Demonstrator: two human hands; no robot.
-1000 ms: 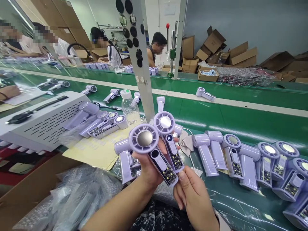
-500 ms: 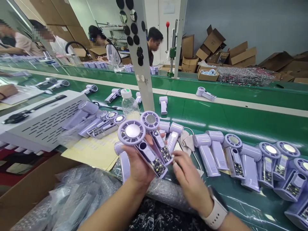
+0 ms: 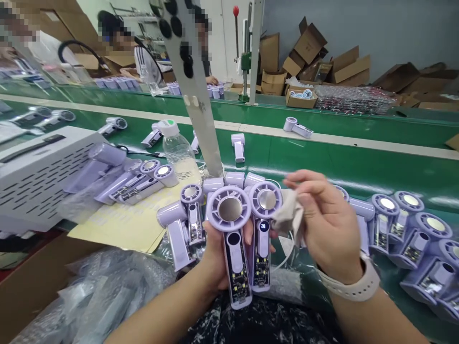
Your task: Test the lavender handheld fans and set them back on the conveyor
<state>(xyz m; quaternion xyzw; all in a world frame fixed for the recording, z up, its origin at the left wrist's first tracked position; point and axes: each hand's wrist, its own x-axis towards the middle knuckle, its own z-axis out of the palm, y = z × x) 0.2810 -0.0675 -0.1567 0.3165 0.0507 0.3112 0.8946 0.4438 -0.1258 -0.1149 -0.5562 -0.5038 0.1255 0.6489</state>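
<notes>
My left hand [image 3: 215,248] is closed around two purple handheld fans, held upright side by side. The left fan [image 3: 234,258] has a dark display; the right fan [image 3: 263,248] shows a lit "20" on its round display. Both have round ribbed heads with silvery centres, and circuit parts show through their handles. Pinched in my right hand [image 3: 330,224] is a crumpled beige cloth [image 3: 289,215], beside the head of the right fan. A pale watch strap circles my right wrist. More purple fans [image 3: 175,234] lie just left of my left hand.
Several fans [image 3: 405,220] stand in a row at right. A plastic bottle [image 3: 179,153] is by the metal post [image 3: 202,114]. A white slotted box [image 3: 39,177] and yellow paper [image 3: 143,234] are at left, bubble wrap [image 3: 107,296] below. Co-workers sit across the green belt [image 3: 322,162].
My right hand has left the fans' lower ends and taken up the cloth from the table. The two fans have turned upright and shifted right, and one display now lights. The view has swung slightly right.
</notes>
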